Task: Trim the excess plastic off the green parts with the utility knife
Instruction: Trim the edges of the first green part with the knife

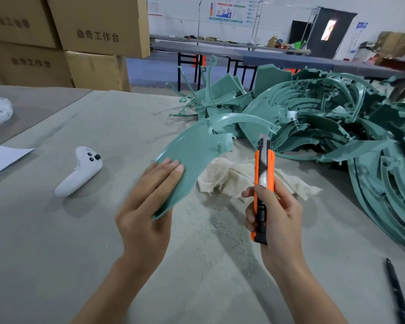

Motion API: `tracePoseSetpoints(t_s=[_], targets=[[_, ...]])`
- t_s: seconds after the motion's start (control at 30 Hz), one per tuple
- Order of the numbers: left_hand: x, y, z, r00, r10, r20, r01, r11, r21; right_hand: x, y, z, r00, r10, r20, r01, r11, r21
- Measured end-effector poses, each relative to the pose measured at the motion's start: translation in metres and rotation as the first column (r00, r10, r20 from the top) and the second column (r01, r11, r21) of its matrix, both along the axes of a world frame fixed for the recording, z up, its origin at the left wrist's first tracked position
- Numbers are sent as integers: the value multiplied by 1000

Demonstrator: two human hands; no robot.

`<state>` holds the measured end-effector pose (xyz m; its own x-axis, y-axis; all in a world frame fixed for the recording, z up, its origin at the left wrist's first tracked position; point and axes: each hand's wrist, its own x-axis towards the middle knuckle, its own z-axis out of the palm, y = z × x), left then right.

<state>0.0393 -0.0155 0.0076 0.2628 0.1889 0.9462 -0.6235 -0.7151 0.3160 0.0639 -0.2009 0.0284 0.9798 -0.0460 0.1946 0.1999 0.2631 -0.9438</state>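
My left hand (147,202) holds a curved green plastic part (192,150) by its near end, fingers across its top face, lifted above the table. My right hand (274,213) grips an orange utility knife (263,181) upright, with the blade tip pointing up just right of the part's far end and not touching it. A large pile of similar green parts (325,120) lies at the right of the table.
A cream cloth (232,174) lies under the part and plastic shavings (222,225) litter the grey table (80,230). A white controller (80,171) rests at left. Cardboard boxes (63,38) stand at back left. A black tool (396,291) lies at the lower right.
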Motion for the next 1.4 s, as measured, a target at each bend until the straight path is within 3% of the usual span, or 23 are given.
tracePoseSetpoints(t_s=[0.17,0.33,0.63,1.2,1.4], targets=[[0,-2,1,997,60,-38,-63,993,-103,-3,-2,3,989,30,148,-21,998,-60],[-3,-7,12,966,58,-253,-137,942,-307,-8,1,7,978,74,194,-47,989,-139],[-6,-16,14,964,19,-266,-90,963,-256,-13,8,8,980,65,187,-18,969,-245],[-7,-21,14,971,67,-230,-107,980,-168,-17,18,0,986,11,166,29,970,-240],[-5,-20,10,965,101,-241,-149,970,-192,-26,22,5,975,101,199,-49,967,-249]])
